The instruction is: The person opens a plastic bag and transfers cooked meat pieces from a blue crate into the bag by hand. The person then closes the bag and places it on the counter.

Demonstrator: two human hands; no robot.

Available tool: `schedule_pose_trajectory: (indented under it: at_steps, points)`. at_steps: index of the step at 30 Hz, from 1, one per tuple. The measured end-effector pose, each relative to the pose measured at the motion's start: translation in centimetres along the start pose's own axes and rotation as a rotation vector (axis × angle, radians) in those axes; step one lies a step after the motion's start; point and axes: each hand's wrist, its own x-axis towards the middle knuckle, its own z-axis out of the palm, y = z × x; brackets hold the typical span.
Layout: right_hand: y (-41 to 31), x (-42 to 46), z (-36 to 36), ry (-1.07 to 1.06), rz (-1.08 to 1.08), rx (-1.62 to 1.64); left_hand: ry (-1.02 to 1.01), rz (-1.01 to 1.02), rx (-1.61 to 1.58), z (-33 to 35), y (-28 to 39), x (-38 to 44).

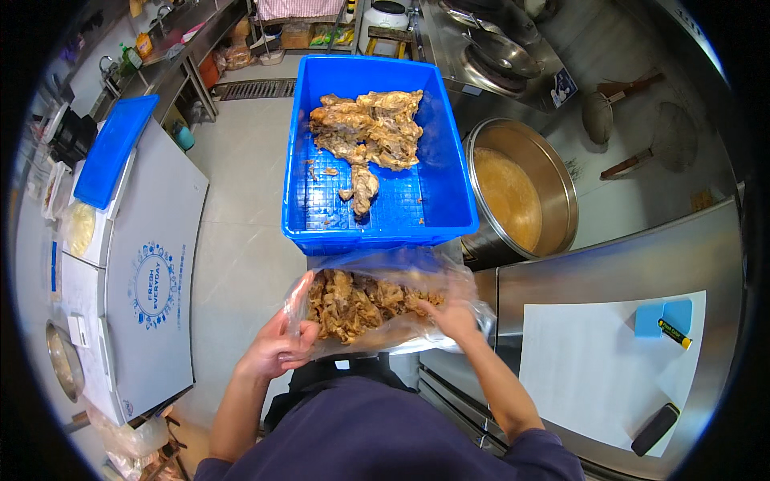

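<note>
A clear plastic bag lies spread in front of me with cooked meaty bones inside. My left hand grips the bag's left edge, with the index finger stretched along the film. At the bag's right side, my right hand has its thumb against the bones and film; part of it is hidden by the plastic, so its grip is unclear. Just beyond the bag stands a blue plastic crate. More cooked meat on bones lies in its far half, with one piece nearer its middle.
A deep metal pot of brown broth stands right of the crate. At right, a metal counter bears white paper, a marker and a black case-like object. A white chest freezer with a blue lid stands left.
</note>
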Motion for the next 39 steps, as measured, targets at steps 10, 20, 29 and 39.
schedule_pose_trajectory:
  at_steps: [10, 20, 29, 39]
  points:
    - [-3.8, -0.2, -22.5, -0.565, -0.243, 0.042, -0.071, -0.026, 0.017, -0.1, 0.1, 1.0]
    - [-15.8, 36.2, 4.7, -0.35, 0.043, 0.149, -0.319, -0.138, 0.094, -4.9, 2.3, 2.6]
    - [-20.3, 36.4, 12.0, -0.342, -0.27, 0.047, -0.251, -0.231, -0.008, -11.3, 7.0, 4.2]
    - [-16.6, 40.2, 4.0, -0.339, -0.444, 0.093, -0.289, -0.389, -0.04, -12.7, 9.6, 6.6]
